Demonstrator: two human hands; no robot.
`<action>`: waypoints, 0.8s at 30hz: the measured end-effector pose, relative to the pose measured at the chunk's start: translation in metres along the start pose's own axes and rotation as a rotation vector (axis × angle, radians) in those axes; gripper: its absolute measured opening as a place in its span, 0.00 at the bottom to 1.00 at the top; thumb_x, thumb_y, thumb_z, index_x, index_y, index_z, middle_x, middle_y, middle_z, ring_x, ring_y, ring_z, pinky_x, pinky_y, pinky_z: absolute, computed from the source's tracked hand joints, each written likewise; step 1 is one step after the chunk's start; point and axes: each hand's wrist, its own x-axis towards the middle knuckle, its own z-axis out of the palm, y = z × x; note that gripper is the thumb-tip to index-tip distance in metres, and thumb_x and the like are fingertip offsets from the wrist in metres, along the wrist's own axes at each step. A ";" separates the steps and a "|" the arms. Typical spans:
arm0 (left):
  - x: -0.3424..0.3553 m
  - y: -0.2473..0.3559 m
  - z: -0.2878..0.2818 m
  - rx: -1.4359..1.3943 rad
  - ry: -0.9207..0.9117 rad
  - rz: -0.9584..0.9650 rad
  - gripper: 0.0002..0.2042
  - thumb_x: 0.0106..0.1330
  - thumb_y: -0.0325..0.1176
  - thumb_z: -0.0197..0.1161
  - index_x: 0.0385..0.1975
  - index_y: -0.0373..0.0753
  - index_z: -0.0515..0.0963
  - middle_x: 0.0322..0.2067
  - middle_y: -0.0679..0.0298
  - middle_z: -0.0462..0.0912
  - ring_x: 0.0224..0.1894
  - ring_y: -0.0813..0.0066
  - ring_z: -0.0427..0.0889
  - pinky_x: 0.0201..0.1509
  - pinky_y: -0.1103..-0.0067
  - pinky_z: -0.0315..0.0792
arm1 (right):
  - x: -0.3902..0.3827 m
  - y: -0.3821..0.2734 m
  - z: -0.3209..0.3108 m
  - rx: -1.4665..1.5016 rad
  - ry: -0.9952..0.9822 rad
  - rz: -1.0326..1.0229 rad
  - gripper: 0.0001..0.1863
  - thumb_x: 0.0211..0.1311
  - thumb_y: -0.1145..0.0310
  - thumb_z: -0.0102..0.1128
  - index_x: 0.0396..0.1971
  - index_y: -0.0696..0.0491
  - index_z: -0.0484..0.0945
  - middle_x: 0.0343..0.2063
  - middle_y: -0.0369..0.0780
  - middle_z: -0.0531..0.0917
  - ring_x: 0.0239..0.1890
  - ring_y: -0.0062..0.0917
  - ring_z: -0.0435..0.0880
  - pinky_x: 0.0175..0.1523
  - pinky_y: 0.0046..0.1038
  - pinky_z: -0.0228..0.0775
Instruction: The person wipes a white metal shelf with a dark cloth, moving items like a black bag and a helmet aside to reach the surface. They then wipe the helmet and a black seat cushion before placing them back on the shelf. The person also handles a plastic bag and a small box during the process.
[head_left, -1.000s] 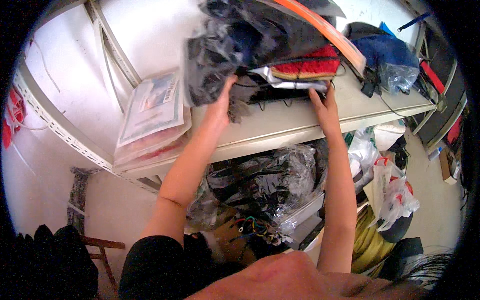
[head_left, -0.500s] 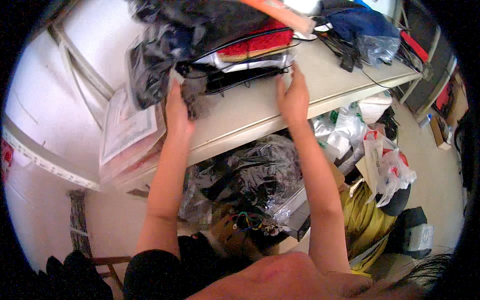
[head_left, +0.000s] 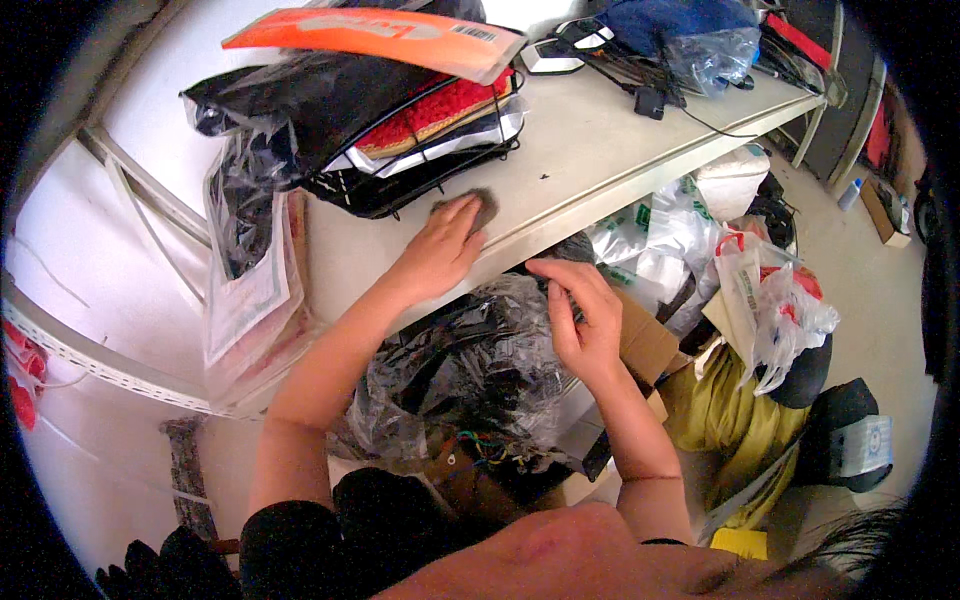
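Observation:
My left hand (head_left: 438, 252) presses a dark grey cloth (head_left: 480, 208) flat on the pale shelf top (head_left: 575, 140), close to its front edge. Just beyond the fingers stands a black wire basket (head_left: 440, 178). Red fabric (head_left: 435, 115) and white papers lie inside it, under a black plastic bag (head_left: 270, 95) and an orange flat packet (head_left: 370, 35). My right hand (head_left: 588, 315) hovers in front of the shelf edge, above the lower goods. Its fingers are loosely bent, thumb apart, and nothing shows in it.
Clear plastic sleeves with papers (head_left: 255, 310) hang at the shelf's left end. A blue bundle (head_left: 690, 45) and black cables lie at the back right. Below are a black plastic-wrapped bundle (head_left: 470, 350), a cardboard box (head_left: 640, 340), white plastic bags (head_left: 650, 235) and a yellow sack (head_left: 735, 435).
My right hand has let go of the basket and come down in front of the shelf edge. My left hand has moved from the basket's side onto the shelf top with the cloth.

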 end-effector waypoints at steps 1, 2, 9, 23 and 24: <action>0.022 0.003 0.008 0.005 -0.030 0.013 0.23 0.64 0.38 0.44 0.55 0.29 0.57 0.56 0.47 0.59 0.60 0.54 0.56 0.62 0.71 0.53 | 0.001 -0.001 -0.005 0.003 0.014 -0.009 0.11 0.53 0.81 0.47 0.36 0.58 0.75 0.33 0.42 0.80 0.35 0.31 0.78 0.42 0.25 0.67; 0.043 0.001 0.020 0.021 0.015 0.022 0.23 0.63 0.37 0.44 0.54 0.29 0.58 0.56 0.46 0.60 0.59 0.53 0.58 0.61 0.71 0.54 | 0.003 -0.002 -0.007 0.032 0.062 -0.067 0.10 0.53 0.82 0.47 0.35 0.59 0.75 0.29 0.42 0.81 0.31 0.29 0.79 0.39 0.25 0.68; 0.167 0.081 0.091 -0.272 0.163 0.371 0.16 0.59 0.32 0.50 0.47 0.34 0.69 0.48 0.51 0.71 0.51 0.55 0.68 0.57 0.70 0.61 | -0.005 -0.012 -0.027 0.176 0.125 -0.059 0.10 0.55 0.82 0.45 0.34 0.59 0.75 0.24 0.41 0.81 0.23 0.24 0.76 0.31 0.22 0.66; 0.271 -0.018 0.081 0.571 -0.265 -0.343 0.18 0.60 0.35 0.45 0.49 0.37 0.69 0.53 0.57 0.67 0.57 0.56 0.63 0.55 0.63 0.63 | -0.040 0.031 -0.077 0.240 0.198 0.146 0.12 0.51 0.81 0.48 0.35 0.56 0.76 0.22 0.39 0.81 0.22 0.26 0.78 0.30 0.24 0.68; 0.264 -0.003 0.080 0.425 -0.045 -0.516 0.18 0.60 0.38 0.45 0.48 0.41 0.70 0.51 0.57 0.69 0.54 0.57 0.66 0.53 0.64 0.64 | -0.043 0.035 -0.084 0.236 0.213 0.152 0.11 0.52 0.81 0.47 0.35 0.56 0.76 0.22 0.39 0.81 0.22 0.26 0.78 0.30 0.24 0.69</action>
